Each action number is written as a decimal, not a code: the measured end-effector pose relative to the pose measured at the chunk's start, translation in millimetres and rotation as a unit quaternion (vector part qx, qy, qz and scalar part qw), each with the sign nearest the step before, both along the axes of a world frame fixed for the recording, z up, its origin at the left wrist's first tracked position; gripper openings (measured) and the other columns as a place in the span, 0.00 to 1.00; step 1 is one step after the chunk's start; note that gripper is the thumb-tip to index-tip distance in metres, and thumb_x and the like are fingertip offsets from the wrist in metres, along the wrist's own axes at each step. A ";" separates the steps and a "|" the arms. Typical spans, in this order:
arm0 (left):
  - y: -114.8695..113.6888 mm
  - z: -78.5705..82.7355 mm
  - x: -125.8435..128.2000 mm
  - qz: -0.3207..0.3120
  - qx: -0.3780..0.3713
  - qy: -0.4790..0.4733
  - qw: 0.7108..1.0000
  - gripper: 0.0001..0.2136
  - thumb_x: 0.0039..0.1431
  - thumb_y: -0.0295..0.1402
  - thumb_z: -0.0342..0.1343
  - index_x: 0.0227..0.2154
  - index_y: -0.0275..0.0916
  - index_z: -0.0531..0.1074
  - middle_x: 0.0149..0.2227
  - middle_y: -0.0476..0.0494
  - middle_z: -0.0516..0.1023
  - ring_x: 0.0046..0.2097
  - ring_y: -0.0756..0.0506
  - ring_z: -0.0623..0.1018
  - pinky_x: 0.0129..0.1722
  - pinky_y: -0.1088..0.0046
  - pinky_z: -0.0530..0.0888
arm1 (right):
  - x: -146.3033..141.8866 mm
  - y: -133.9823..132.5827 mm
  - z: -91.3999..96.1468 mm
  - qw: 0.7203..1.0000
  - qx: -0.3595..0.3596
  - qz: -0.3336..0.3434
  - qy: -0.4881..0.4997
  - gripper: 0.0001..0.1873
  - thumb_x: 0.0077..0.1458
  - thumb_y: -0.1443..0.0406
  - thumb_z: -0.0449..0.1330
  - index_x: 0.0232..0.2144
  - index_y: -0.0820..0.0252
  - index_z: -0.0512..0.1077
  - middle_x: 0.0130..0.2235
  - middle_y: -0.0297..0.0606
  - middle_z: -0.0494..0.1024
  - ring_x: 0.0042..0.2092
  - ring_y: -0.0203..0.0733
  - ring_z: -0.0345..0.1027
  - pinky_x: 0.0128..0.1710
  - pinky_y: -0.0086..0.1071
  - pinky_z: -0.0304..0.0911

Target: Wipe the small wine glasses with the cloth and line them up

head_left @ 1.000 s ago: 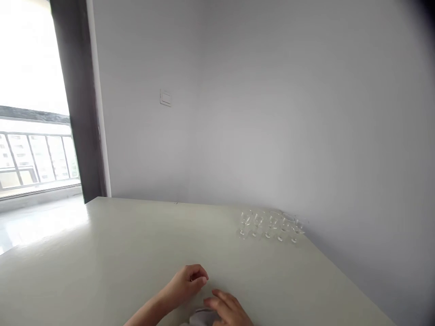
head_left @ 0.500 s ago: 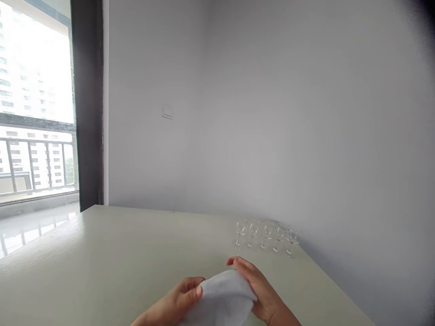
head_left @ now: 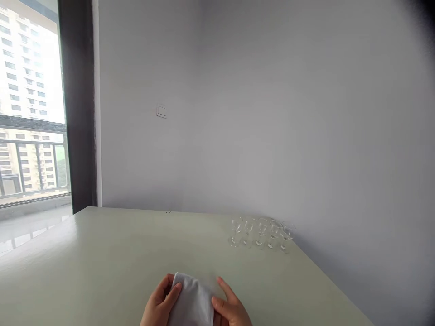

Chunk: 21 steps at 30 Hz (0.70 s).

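A pale grey cloth (head_left: 192, 301) hangs between my two hands at the bottom of the view, its lower part cut off by the frame. My left hand (head_left: 159, 302) pinches its upper left corner, thumb in front and fingers behind. On the other side, my right hand (head_left: 233, 309) has its thumb against the cloth's right edge and lower fingers curled behind it, while the index finger points up and away. Whether the cloth covers anything is hidden. Several clear stemmed glasses (head_left: 261, 228) stand upright in a group beyond my hands, apart from them.
The pale table (head_left: 129, 253) meets the grey wall (head_left: 272, 113) along its back and right sides. A switch plate (head_left: 161, 110) is on the wall. At left, a dark door frame (head_left: 79, 113) borders a window with a balcony railing (head_left: 34, 142).
Both hands and the cloth have shifted left and lower. My right index finger has lifted off the cloth, which now hangs flatter. The view has turned slightly; the glasses stand as before.
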<state>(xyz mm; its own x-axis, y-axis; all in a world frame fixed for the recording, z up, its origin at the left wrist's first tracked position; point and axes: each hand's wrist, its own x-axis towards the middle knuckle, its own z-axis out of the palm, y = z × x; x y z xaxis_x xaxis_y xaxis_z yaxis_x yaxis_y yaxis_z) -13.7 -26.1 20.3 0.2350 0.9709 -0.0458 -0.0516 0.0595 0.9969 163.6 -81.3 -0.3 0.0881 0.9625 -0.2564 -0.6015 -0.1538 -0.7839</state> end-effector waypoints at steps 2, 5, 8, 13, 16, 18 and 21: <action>2.2 9.3 -0.4 0.012 0.035 0.040 0.999 0.18 0.46 0.52 0.55 0.25 0.41 0.69 0.27 0.51 0.71 0.33 0.46 0.70 0.34 0.75 0.68 | 3.6 0.7 20.1 1.000 0.008 0.007 0.001 0.64 0.35 0.54 0.71 0.63 0.59 0.35 0.24 0.28 0.73 0.31 0.45 0.72 0.31 0.33 0.61; 7.1 32.2 4.8 0.006 0.071 0.031 0.997 0.15 0.48 0.48 0.54 0.28 0.41 0.71 0.46 0.44 0.70 0.41 0.44 0.72 0.39 0.72 0.70 | 5.8 5.8 57.0 0.994 0.075 -0.016 -0.078 0.56 0.38 0.57 0.70 0.62 0.54 0.41 0.30 0.30 0.75 0.35 0.43 0.71 0.36 0.34 0.61; 11.7 46.5 8.4 0.042 0.157 0.092 0.982 0.11 0.50 0.43 0.54 0.27 0.41 0.71 0.53 0.41 0.65 0.43 0.42 0.72 0.41 0.68 0.69 | 9.5 11.9 77.2 0.964 0.153 -0.061 -0.207 0.42 0.43 0.58 0.65 0.58 0.56 0.53 0.34 0.34 0.77 0.37 0.43 0.69 0.41 0.36 0.61; 3.1 16.0 -5.0 -0.095 0.209 0.276 0.933 0.03 0.45 0.29 0.53 0.23 0.43 0.71 0.41 0.46 0.74 0.40 0.44 0.74 0.40 0.71 0.68 | 34.9 3.6 56.2 0.827 0.092 0.026 -0.554 0.15 0.45 0.63 0.60 0.38 0.55 0.74 0.33 0.37 0.77 0.35 0.45 0.69 0.37 0.36 0.61; -1.1 -14.0 -22.4 -0.058 0.185 0.348 0.917 0.10 0.40 0.26 0.53 0.28 0.45 0.72 0.43 0.48 0.74 0.41 0.45 0.75 0.40 0.73 0.69 | 51.1 -3.0 32.5 0.687 0.083 0.030 -0.721 0.07 0.44 0.60 0.62 0.28 0.52 0.77 0.36 0.39 0.77 0.38 0.51 0.70 0.37 0.40 0.63; 3.9 -24.8 -34.8 -0.032 0.177 0.346 0.921 0.08 0.45 0.31 0.51 0.31 0.46 0.71 0.44 0.48 0.74 0.42 0.45 0.75 0.38 0.73 0.70 | 51.3 0.0 12.6 0.606 0.135 -0.038 -0.783 0.07 0.47 0.63 0.60 0.30 0.51 0.77 0.40 0.39 0.77 0.42 0.53 0.69 0.38 0.42 0.64; 20.0 -28.7 -49.5 -0.025 0.163 0.316 0.934 0.10 0.52 0.40 0.47 0.34 0.46 0.70 0.43 0.47 0.74 0.45 0.45 0.74 0.38 0.74 0.71 | 29.3 15.7 -32.3 0.512 0.268 -0.056 -0.814 0.14 0.52 0.66 0.56 0.42 0.50 0.74 0.49 0.38 0.75 0.48 0.52 0.69 0.43 0.42 0.67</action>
<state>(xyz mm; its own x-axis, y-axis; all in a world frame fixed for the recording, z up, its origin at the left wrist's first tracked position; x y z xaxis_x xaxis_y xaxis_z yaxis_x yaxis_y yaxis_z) -63.2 -6.1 -8.4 0.3065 0.9460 0.1058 0.5476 -0.2661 0.7933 192.9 -65.6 -32.6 -0.1726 0.8223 0.5422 0.9354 0.3094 -0.1714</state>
